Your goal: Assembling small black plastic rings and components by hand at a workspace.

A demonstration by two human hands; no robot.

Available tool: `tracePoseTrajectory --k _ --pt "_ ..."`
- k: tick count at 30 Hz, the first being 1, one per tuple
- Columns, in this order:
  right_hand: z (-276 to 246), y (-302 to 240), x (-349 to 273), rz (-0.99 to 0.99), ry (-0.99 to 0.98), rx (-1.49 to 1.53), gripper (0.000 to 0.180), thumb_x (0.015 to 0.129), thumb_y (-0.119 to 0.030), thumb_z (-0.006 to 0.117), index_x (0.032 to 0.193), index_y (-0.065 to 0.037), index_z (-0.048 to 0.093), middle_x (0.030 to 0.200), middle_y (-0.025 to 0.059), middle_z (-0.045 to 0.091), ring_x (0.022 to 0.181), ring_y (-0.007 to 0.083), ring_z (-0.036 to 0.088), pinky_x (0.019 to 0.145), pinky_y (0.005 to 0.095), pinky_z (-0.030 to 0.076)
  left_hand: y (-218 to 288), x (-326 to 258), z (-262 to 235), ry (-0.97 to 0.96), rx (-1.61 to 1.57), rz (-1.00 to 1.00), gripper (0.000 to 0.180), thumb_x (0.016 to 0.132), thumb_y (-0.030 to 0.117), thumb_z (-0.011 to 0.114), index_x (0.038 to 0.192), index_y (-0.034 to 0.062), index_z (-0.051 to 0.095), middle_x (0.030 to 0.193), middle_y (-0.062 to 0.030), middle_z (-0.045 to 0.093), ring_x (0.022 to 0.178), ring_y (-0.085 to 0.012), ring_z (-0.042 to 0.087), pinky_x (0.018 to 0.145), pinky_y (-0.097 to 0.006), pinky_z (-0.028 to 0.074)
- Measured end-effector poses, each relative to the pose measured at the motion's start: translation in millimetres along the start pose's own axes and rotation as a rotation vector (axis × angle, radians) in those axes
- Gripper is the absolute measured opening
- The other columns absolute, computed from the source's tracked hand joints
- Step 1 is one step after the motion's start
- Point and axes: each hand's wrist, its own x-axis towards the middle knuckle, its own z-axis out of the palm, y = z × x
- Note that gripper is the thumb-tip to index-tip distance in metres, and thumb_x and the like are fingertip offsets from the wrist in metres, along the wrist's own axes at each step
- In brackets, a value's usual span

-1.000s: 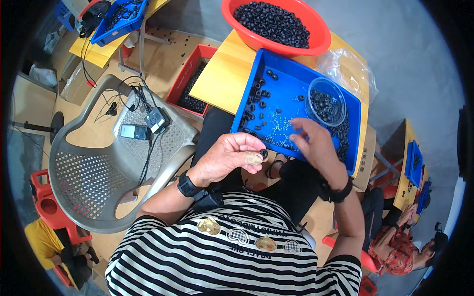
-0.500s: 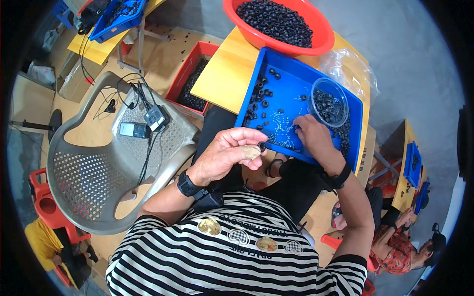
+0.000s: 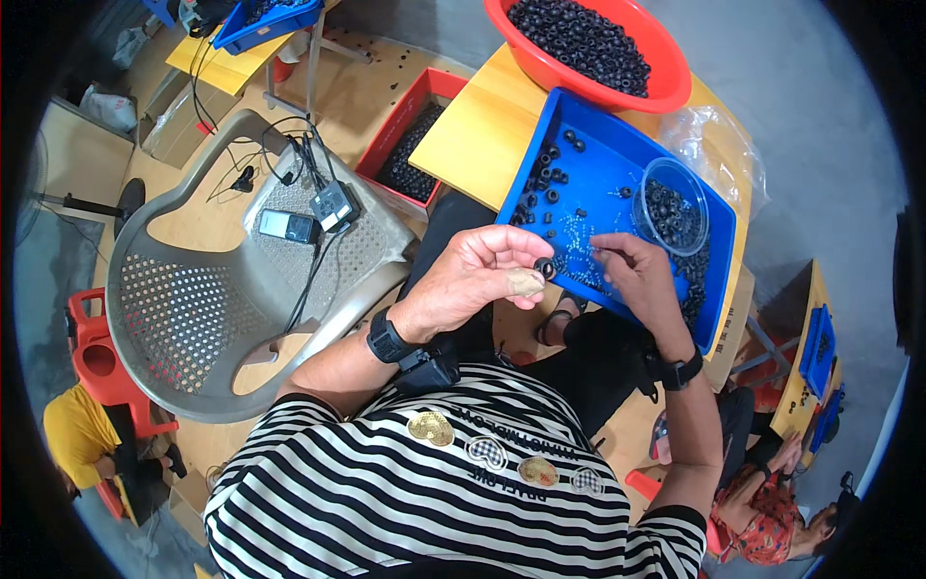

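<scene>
My left hand (image 3: 473,275), its thumb wrapped in a tan covering, pinches a small black ring-shaped part (image 3: 545,267) at the near edge of the blue tray (image 3: 606,159). To its right, my right hand (image 3: 641,285) hovers over the tray with thumb and forefinger pressed together. Whatever those fingertips hold, if anything, is too small to make out. Tiny pale pieces (image 3: 579,239) lie scattered on the tray floor between my hands. Loose black parts (image 3: 552,176) sit along the tray's left side, and a clear round tub (image 3: 638,201) of black parts stands at its right.
Behind the tray, a red basin (image 3: 666,89) heaped with black parts rests on the yellow table (image 3: 473,130). A clear plastic bag (image 3: 728,154) lies at right. On my left are a red crate (image 3: 369,166) and a grey chair (image 3: 183,318) bearing devices and cables. Other people sit farther off.
The view has shifted, so the scene sits farther right. My right hand has lifted from the tray floor, fingertips drawn together, and come nearer my left hand, which keeps its black part.
</scene>
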Motion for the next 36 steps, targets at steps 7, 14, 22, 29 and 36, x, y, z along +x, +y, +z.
tracePoseTrajectory --k 7,14,22,29,36 --pt "1 -33 -16 0.013 -0.052 0.320 0.017 0.086 -0.006 0.057 0.100 -0.003 0.065 0.079 0.0001 0.063 0.061 0.0035 0.050 0.054 0.0174 0.040 -1 3 3 -0.007 0.047 0.008 0.026 0.082 0.003 0.062 0.108 0.0000 0.057 0.090 -0.0070 0.062 0.075 -0.0120 0.062 0.067 -0.024 0.053" --pt "1 -45 -28 -0.104 -0.039 0.226 0.017 0.083 -0.004 0.058 0.099 -0.003 0.065 0.080 0.0028 0.062 0.067 0.0089 0.055 0.060 0.0213 0.044 -1 7 14 -0.005 0.086 -0.043 0.027 0.084 0.008 0.062 0.109 0.0000 0.057 0.092 -0.0075 0.062 0.078 -0.0103 0.061 0.067 -0.023 0.054" --pt "5 -65 -31 -0.401 0.008 -0.074 0.018 0.075 0.001 0.061 0.092 -0.003 0.065 0.080 0.0084 0.062 0.073 0.0196 0.060 0.064 0.0274 0.047 -2 8 19 0.002 0.079 -0.061 0.025 0.084 0.002 0.058 0.109 -0.0017 0.056 0.092 -0.0102 0.064 0.076 -0.0141 0.064 0.068 -0.026 0.054" --pt "4 -74 -29 -0.416 -0.022 -0.186 0.017 0.072 0.001 0.063 0.089 -0.002 0.063 0.079 0.0099 0.061 0.072 0.0231 0.060 0.063 0.0295 0.047 -3 4 19 -0.010 0.113 -0.022 0.026 0.082 -0.002 0.060 0.107 -0.0022 0.057 0.091 -0.0084 0.064 0.077 -0.0116 0.062 0.069 -0.024 0.053" --pt "12 -72 -27 -0.438 0.054 -0.242 0.019 0.073 0.003 0.062 0.091 -0.003 0.064 0.079 0.0101 0.060 0.071 0.0232 0.060 0.062 0.0297 0.048 -2 4 17 0.022 0.117 -0.006 0.025 0.082 -0.002 0.060 0.107 -0.0020 0.058 0.091 -0.0074 0.063 0.076 -0.0108 0.062 0.070 -0.024 0.052"
